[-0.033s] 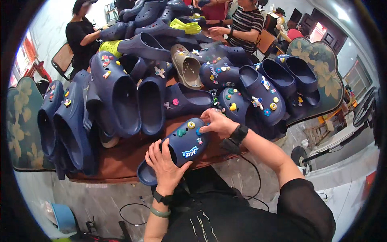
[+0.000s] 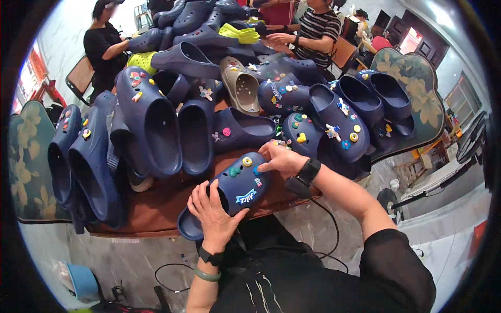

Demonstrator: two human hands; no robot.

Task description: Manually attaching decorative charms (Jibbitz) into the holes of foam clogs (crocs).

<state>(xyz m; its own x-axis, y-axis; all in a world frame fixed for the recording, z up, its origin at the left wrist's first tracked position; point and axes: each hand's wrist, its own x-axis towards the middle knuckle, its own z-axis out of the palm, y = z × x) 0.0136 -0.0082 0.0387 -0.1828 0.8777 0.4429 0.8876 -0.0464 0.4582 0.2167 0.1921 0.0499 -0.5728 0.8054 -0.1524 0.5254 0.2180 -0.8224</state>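
Note:
A navy clog is tilted over the near edge of the table, its toe pointing away from me and to the right. My left hand holds it by the opening, fingers inside and thumb along the near side. At the toe, my right hand grips the rim, thumb by a blue charm. Other charms on the upper are a yellow ring, a green one, a small pink and white one and a blue-and-white lettered one. What lies under my right fingers is hidden.
Decorated navy clogs crowd the brown-covered table, with a taupe clog among them. A tall pile with lime-green clogs rises behind. Two people work across the table. A black cable hangs near my right arm.

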